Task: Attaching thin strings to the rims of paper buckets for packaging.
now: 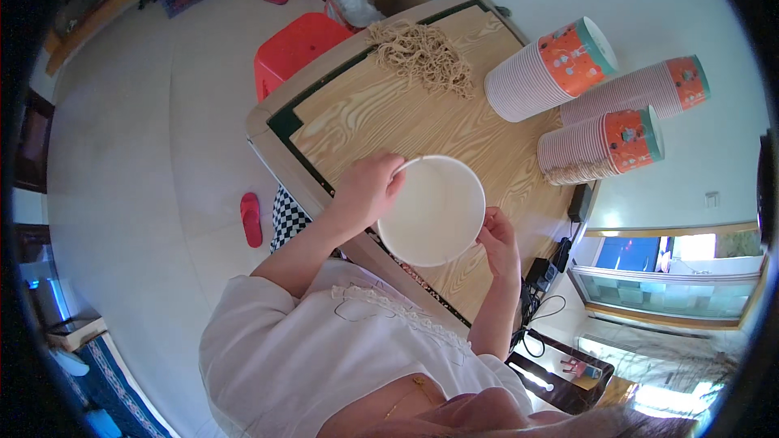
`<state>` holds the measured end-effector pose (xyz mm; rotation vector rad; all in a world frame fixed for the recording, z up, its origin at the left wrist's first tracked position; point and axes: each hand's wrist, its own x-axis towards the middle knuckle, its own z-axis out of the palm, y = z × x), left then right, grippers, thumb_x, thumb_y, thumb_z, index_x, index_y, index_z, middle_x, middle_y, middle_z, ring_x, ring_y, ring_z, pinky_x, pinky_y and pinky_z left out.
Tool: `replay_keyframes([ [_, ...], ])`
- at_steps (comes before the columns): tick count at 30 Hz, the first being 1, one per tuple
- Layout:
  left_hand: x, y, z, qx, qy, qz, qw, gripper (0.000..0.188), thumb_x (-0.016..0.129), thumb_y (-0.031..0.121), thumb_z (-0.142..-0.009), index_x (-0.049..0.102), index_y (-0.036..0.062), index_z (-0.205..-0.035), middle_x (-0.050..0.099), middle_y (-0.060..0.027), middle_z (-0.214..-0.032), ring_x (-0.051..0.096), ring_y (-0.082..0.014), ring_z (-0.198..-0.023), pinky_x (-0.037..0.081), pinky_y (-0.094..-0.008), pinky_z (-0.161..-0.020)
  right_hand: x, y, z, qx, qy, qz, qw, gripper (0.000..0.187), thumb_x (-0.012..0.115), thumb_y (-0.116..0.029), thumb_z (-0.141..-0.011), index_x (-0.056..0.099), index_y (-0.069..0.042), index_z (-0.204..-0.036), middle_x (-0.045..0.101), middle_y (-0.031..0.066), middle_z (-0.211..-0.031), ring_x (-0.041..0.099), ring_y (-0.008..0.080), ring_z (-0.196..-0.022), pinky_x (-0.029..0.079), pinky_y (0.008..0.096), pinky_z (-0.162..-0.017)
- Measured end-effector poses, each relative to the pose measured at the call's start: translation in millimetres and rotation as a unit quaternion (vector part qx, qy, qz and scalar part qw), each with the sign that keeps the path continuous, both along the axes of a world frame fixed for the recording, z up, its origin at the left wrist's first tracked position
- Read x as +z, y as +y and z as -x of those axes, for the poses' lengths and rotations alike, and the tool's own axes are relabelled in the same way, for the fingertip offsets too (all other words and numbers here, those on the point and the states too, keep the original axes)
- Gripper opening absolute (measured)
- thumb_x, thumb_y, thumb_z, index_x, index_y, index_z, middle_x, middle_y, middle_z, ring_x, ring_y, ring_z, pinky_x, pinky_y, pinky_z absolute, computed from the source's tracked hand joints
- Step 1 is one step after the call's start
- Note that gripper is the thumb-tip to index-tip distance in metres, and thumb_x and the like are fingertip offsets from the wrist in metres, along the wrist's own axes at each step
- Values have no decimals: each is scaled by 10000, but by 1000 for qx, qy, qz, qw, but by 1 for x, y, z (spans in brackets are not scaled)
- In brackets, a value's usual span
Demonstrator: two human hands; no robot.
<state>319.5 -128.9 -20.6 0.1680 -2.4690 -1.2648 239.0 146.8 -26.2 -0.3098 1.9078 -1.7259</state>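
A person seen from above, in a white top with a lace-like trim, holds one large white paper cup [434, 211] over the near side of a wood-grain tabletop [349, 126]. The cup's round mouth tilts up toward the viewer, showing a smooth, pale inside.

The left hand [372, 186] grips the upper left of the rim, its fingers bent and closed on the edge. The right hand [499, 239] is at the lower right, thumb and fingers pinching the cup's side near the rim; the cup hides how far they reach underneath. Held on opposite sides like this, the cup looks well balanced. Good handling would probably mean an even, light pressure from both hands, since a thin paper wall could buckle or the round mouth be squeezed oval; turning it slowly, with one hand always keeping hold, should keep it steady.

Beyond the cup, near the tabletop's far edge, lies a loose heap of tan cord [422, 55], well apart from both hands. To the right are three tall stacks of nested cups: a left stack [535, 73], a rear stack [641, 91] and a near stack [604, 146], each with orange and teal print at its upper end. A red plastic stool [300, 45] is beside the tabletop's far left edge.
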Motion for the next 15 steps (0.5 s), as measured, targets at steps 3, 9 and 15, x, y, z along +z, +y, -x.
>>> replay_keyframes([
  [3,9,-2,1,31,20,-17,999,154,578,120,-824,606,29,-945,606,-156,-841,609,-317,-746,480,-396,-633,-9,-5,2,6,21,-1,1000,243,572,-4,-841,554,-42,-1081,609,12,-984,572,92,-878,461,230,-737],
  [9,4,8,6,6,118,19,993,289,593,79,-820,605,70,-1108,631,-128,-933,611,-297,-823,490,-388,-719,0,-12,15,-27,40,-76,996,381,565,-59,-867,488,-34,-1239,588,39,-1121,554,134,-1017,472,297,-842],
  [15,-1,10,12,36,179,75,980,393,639,100,-771,593,135,-1160,613,-79,-1002,601,-250,-858,518,-364,-687,23,-8,23,49,-69,38,996,596,524,-108,-904,237,-101,-1426,516,69,-1252,517,157,-1099,490,306,-830],
])
